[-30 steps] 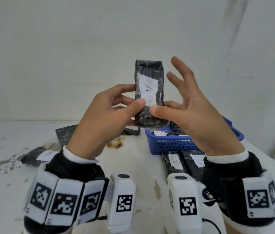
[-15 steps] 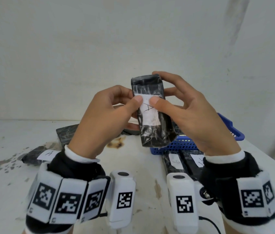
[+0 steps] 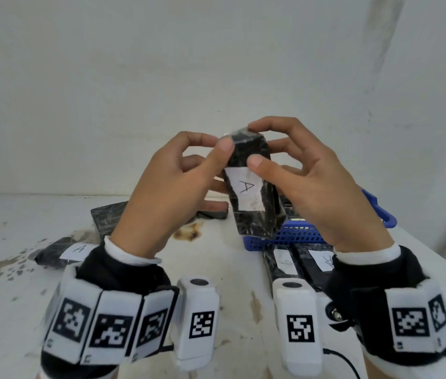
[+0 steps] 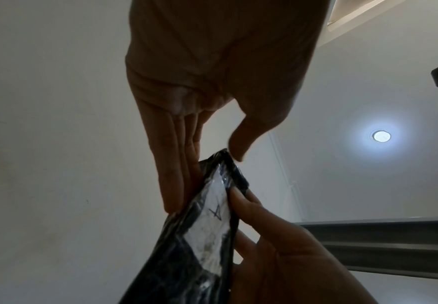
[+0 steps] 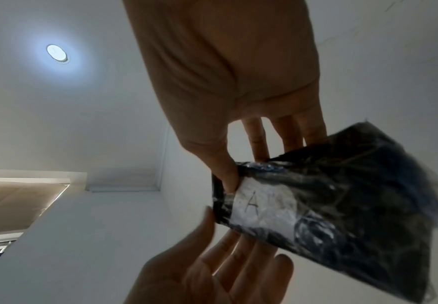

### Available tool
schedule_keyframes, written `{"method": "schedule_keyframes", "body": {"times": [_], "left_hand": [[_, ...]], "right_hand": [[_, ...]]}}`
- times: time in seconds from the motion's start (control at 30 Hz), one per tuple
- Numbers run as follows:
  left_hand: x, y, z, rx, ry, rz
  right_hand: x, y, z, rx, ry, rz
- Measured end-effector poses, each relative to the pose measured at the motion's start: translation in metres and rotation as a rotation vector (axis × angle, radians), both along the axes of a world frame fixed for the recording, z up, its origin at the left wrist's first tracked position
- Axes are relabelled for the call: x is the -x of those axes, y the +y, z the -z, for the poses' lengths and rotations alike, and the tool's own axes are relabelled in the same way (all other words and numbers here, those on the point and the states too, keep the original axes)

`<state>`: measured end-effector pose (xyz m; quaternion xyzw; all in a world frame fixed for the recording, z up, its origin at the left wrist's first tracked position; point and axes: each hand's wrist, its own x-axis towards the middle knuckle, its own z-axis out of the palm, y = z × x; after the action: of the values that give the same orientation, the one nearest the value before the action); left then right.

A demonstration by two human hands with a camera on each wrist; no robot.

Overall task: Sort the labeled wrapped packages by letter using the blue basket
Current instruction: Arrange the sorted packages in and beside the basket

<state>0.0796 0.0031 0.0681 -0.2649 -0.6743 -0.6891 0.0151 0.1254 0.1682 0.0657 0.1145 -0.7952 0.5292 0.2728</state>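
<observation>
Hiding most of the blue basket (image 3: 295,236), both hands — left (image 3: 167,192), right (image 3: 323,187) — pinch the A-labeled package (image 3: 251,192).

A package (image 3: 253,187) is held up between the left hand (image 3: 167,192) and the right hand (image 3: 323,192), above the counter (image 3: 216,269). The basket (image 3: 298,236) sits on the counter behind and to the right, two packages (image 3: 301,261) lying just before it. Another package (image 3: 60,254) lies far left.
</observation>
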Motion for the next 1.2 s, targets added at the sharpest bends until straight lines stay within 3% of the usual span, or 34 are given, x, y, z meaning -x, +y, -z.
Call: {"method": "schedule_keyframes", "body": {"times": [0.57,0.77,0.93,1.07,1.2], "left_hand": [[0.003,0.001,0.002,-0.104,-0.021,0.066],[0.002,0.0,0.002,-0.039,-0.011,0.085],[0.002,-0.003,0.003,0.08,0.098,0.059],[0.002,-0.007,-0.003,-0.042,0.099,0.012],[0.006,-0.006,-0.005,-0.232,-0.041,-0.017]], "right_hand": [[0.007,-0.004,0.003,0.023,-0.021,-0.014],[0.005,-0.005,0.001,0.086,0.011,0.004],[0.003,-0.006,0.0,0.086,0.063,0.006],[0.003,0.003,0.0,0.042,0.183,0.051],[0.005,0.012,0.003,-0.044,0.065,0.037]]}}
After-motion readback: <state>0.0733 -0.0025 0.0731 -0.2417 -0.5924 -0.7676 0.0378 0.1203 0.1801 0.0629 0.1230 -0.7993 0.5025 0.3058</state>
